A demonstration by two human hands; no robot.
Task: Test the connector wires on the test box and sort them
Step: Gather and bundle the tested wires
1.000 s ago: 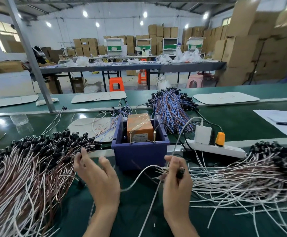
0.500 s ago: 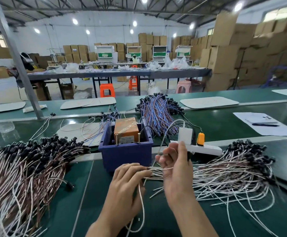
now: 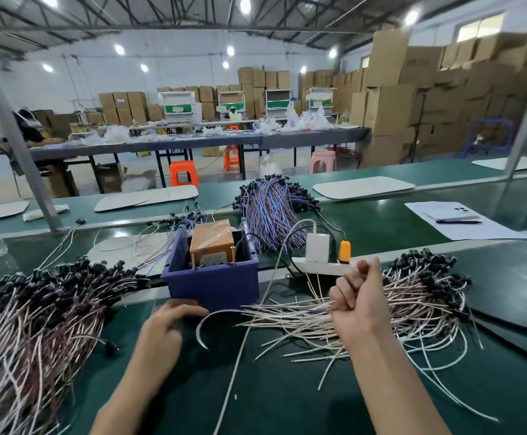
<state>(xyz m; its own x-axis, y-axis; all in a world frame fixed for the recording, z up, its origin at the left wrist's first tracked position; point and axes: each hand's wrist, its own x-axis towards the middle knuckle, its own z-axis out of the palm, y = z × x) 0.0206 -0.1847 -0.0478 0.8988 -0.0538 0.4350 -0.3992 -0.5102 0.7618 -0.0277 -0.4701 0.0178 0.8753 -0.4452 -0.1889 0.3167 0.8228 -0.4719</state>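
Observation:
The orange test box (image 3: 212, 241) sits inside a blue bin (image 3: 211, 285) at the centre of the green bench. My right hand (image 3: 361, 301) is clenched in a fist above the right pile of white connector wires (image 3: 419, 296) and grips a connector wire, whose black end pokes out of the fist. My left hand (image 3: 161, 332) lies low in front of the bin, blurred, with its fingers stretched toward the bin's base. A single curved wire (image 3: 201, 324) lies just right of those fingers. A large wire pile (image 3: 36, 324) fills the left side.
Behind the bin lies a bundle of blue and purple wires (image 3: 271, 211). A white power strip (image 3: 318, 267) with a white adapter (image 3: 317, 246) and an orange plug (image 3: 344, 251) sits right of the bin. Papers with a pen (image 3: 458, 221) lie far right. A metal post (image 3: 20, 152) stands at the left.
My right hand has closed into a fist on a wire and moved right over the right pile. My left hand has moved left toward the bin's base, away from the wire it pinched.

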